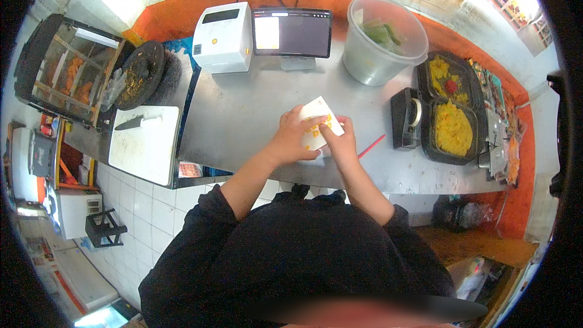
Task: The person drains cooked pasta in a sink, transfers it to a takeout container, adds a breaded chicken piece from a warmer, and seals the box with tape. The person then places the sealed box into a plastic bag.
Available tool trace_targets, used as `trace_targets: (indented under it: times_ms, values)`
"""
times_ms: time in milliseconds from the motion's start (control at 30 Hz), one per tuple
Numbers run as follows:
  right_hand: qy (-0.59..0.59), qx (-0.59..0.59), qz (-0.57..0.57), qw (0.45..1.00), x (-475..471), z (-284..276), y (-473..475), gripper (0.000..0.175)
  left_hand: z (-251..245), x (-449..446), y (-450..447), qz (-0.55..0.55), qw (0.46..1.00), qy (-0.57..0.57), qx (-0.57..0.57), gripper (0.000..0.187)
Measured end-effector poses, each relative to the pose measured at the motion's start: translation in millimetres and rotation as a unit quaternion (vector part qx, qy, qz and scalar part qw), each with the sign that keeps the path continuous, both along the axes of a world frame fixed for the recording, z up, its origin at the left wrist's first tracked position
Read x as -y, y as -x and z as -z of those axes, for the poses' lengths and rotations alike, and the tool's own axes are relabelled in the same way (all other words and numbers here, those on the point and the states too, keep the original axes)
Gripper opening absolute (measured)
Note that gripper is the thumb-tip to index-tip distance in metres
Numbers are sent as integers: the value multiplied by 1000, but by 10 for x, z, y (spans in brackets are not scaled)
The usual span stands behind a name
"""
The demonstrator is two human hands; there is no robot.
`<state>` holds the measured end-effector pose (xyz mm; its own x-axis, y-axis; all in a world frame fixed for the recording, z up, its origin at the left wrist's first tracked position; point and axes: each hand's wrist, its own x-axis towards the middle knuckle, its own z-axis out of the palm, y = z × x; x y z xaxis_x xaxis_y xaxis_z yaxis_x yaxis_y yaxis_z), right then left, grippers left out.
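A small white carton with orange print is between my two hands, tilted, above the steel counter. My left hand grips it from the left side, with the thumb at its lower edge and fingers across its printed face. On its right side, my right hand holds the carton, one finger pressed on the face. A pink-red pen or stick lies on the counter just right of my right hand. What is on the carton's underside is hidden.
Behind stand a white label printer, a tablet on a stand and a translucent plastic tub. At right are a black tape dispenser and a black divided food tray. A knife lies on a white cutting board at left.
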<state>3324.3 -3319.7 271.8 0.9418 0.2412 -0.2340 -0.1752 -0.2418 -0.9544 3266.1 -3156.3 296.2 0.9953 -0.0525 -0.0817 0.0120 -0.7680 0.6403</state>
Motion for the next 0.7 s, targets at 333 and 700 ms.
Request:
trace_targets:
  times_ms: [333,700]
  values:
    - [1,-94,-23,995,62,660,-365,87,887,-83,-22,-331,924,179,65,107]
    - [-48,-16,140,989,1817,528,922,102,659,1409,272,21,922,371,-109,77]
